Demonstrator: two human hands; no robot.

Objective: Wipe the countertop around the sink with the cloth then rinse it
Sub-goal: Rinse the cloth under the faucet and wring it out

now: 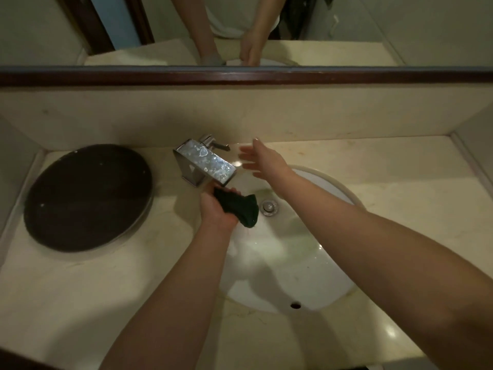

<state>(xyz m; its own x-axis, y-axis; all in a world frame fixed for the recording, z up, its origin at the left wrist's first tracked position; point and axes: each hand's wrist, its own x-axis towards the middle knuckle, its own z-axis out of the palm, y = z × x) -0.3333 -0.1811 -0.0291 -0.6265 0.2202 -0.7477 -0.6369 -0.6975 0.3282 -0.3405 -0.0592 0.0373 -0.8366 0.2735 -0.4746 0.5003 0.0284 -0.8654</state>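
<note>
My left hand point(217, 209) grips a dark green cloth point(241, 208), bunched up, just under the spout of the square chrome faucet point(204, 161), over the white oval sink point(306, 263). The cloth hangs beside the metal drain plug point(269, 206). My right hand point(264, 160) is open, fingers spread and blurred, hovering to the right of the faucet near its small lever handle point(217, 144). No water stream is visible. The beige marble countertop point(400, 177) surrounds the sink.
A large dark round tray point(88, 196) lies on the counter to the left. A low marble backsplash point(240, 113) and a wood-framed mirror point(240, 30) rise behind the faucet. Side walls close in on both ends of the counter.
</note>
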